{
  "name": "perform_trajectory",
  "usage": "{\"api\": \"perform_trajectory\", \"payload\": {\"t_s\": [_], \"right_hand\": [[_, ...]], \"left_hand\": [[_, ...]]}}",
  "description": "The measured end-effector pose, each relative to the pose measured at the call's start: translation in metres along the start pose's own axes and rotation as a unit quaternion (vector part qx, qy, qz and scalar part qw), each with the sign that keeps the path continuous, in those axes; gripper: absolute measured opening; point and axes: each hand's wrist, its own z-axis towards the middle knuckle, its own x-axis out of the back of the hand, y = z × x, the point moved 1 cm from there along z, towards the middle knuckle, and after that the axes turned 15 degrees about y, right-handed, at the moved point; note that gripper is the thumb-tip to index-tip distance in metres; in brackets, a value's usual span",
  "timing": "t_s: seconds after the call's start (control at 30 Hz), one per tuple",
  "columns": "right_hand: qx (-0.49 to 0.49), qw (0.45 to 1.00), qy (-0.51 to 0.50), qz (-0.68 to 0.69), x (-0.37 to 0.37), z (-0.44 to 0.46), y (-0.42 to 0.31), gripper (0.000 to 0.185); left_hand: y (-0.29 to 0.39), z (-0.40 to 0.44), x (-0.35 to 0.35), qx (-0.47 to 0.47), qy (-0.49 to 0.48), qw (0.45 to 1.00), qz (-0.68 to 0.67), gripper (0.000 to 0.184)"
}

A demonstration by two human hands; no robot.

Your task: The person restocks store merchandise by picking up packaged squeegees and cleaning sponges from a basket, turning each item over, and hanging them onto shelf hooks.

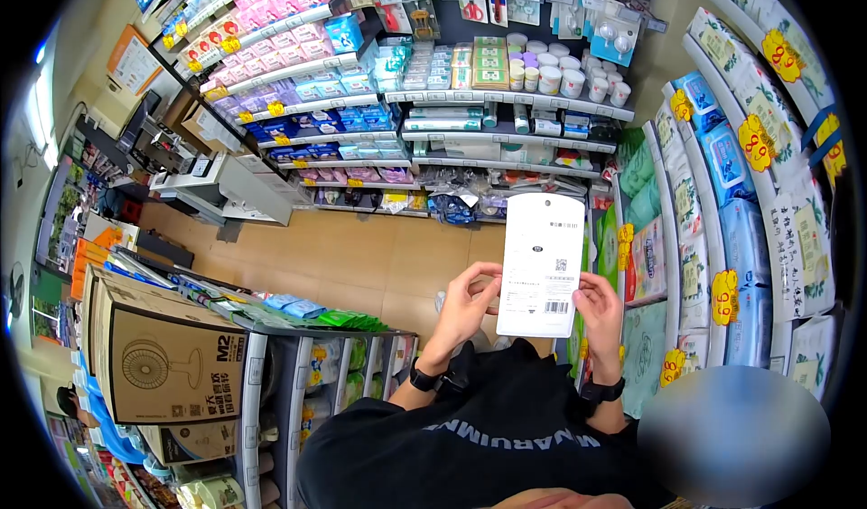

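A white hang-tab packaging card (533,247) is held up in front of my chest, tall side upright. Small print, a QR code and a barcode face me, and a hang hole sits near its rounded top. At its lower left edge my left hand (467,308) has its fingers curled and closed on the card. My right hand (600,314) pinches the lower right edge, thumb on the printed face. Whatever is on the card's far side is hidden from me.
Ahead stands a shelf (506,102) of packs, with white tubs (573,83) and hanging tools. Shelves with yellow price tags (725,298) rise close on my right. To the left, a fan box (172,355) tops a low shelf. Tiled floor (352,261) lies between them.
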Motion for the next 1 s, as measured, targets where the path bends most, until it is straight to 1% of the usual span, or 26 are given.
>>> {"api": "perform_trajectory", "payload": {"t_s": [0.1, 0.23, 0.33, 0.53, 0.63, 0.7, 0.8, 0.83, 0.9, 1.0], "right_hand": [[0.007, 1.0, 0.012, -0.001, -0.002, -0.001, -0.002, 0.03], [0.001, 1.0, 0.008, 0.005, -0.002, 0.0, -0.003, 0.031], [0.003, 1.0, 0.009, 0.008, -0.003, 0.0, -0.006, 0.032], [-0.012, 1.0, 0.001, 0.019, -0.002, 0.001, -0.005, 0.038], [-0.011, 1.0, 0.001, 0.02, 0.0, 0.003, -0.002, 0.039], [-0.013, 1.0, 0.009, 0.024, 0.002, 0.002, -0.001, 0.039], [-0.004, 1.0, 0.005, -0.001, 0.008, 0.004, 0.0, 0.042], [-0.016, 1.0, 0.01, -0.006, 0.012, -0.002, 0.001, 0.042], [-0.007, 1.0, 0.013, -0.001, 0.011, 0.002, -0.003, 0.045], [0.005, 1.0, 0.007, 0.016, 0.012, 0.003, -0.006, 0.049]], "left_hand": [[0.001, 0.0, -0.001, -0.002, 0.002, 1.0, -0.006, 0.022], [-0.003, 0.001, -0.001, -0.004, -0.003, 1.0, -0.008, 0.022], [-0.002, 0.001, -0.002, -0.023, 0.004, 1.0, -0.007, 0.022], [0.002, 0.001, -0.006, -0.017, 0.004, 1.0, -0.007, 0.022], [0.001, 0.001, -0.01, -0.029, 0.018, 0.999, -0.002, 0.021], [-0.001, 0.0, -0.011, -0.018, 0.0, 1.0, 0.005, 0.023], [-0.006, 0.002, -0.014, -0.032, 0.0, 0.999, -0.011, 0.022], [-0.009, -0.004, -0.016, -0.018, -0.002, 1.0, -0.009, 0.022], [-0.005, -0.002, -0.021, -0.062, 0.021, 0.998, -0.012, 0.019], [-0.007, -0.001, -0.021, -0.055, 0.003, 0.998, -0.015, 0.02]]}}
